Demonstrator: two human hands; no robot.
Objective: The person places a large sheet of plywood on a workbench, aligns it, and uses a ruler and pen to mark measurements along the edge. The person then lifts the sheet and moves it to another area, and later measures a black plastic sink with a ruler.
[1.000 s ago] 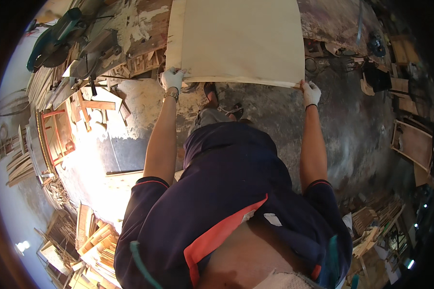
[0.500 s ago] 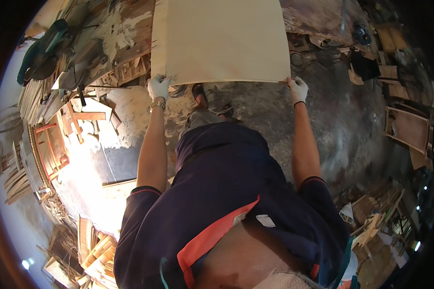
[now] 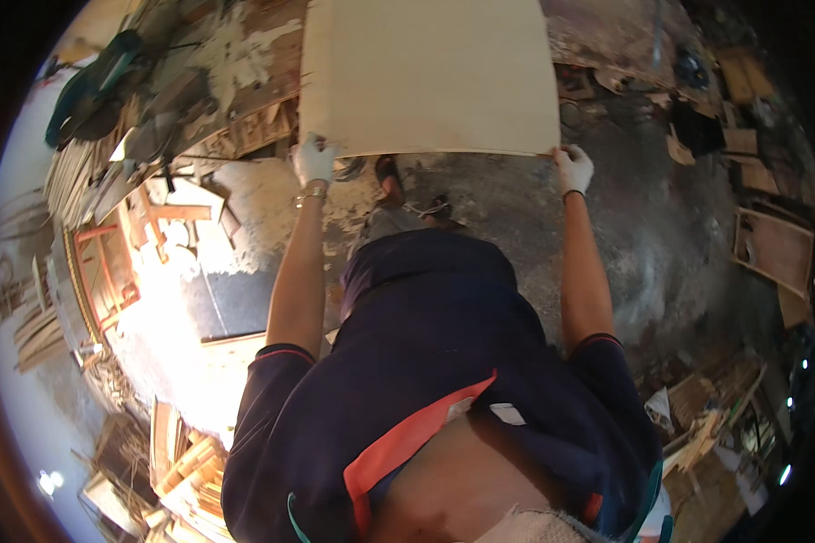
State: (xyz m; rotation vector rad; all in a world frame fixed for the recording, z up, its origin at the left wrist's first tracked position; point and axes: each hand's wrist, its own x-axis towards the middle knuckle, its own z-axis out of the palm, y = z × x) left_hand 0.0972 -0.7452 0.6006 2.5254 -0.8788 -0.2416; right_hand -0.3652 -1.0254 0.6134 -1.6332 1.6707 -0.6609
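Note:
A wide pale wooden sheet (image 3: 430, 77) stretches away from me, its far end cut off by the top of the view. My left hand (image 3: 313, 161), in a white glove with a watch at the wrist, is closed on the sheet's near left corner. My right hand (image 3: 572, 169), also white-gloved, pinches the near right corner. The sheet's near edge is above my sandalled feet. A worn wooden bench top (image 3: 244, 41) shows beside the sheet; whether the sheet rests on it I cannot tell.
A green power saw (image 3: 91, 86) stands at top left. Wooden offcuts and strips (image 3: 181, 462) pile up at lower left, more scraps (image 3: 706, 407) at lower right. A red frame (image 3: 100, 271) is left, a framed panel (image 3: 774, 249) right. Stained concrete floor (image 3: 652, 253) surrounds my feet.
The whole view has shifted slightly left and then partly back right. Both hands keep their grip on the sheet's corners, which look little moved against the surroundings.

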